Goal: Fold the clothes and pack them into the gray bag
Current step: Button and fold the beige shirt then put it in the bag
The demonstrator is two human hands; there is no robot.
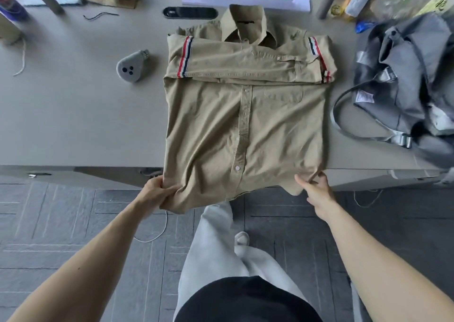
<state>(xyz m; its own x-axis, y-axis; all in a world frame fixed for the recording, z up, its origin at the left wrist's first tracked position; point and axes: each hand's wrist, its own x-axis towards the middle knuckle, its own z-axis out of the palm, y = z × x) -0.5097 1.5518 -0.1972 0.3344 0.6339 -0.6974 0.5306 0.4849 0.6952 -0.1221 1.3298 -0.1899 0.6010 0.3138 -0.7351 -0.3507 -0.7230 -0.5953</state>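
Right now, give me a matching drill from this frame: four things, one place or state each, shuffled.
1 khaki shirt
2 gray bag
3 gray oval device
4 left hand

A on the table, right of the shirt
B on the table, left of the shirt
C gripping the shirt's near corner
D sleeves folded across, hem off the table edge

Pairs: 1-D, 2-A, 3-B, 4-C

Illegible dark character, seemingly, on yellow label (437, 3)
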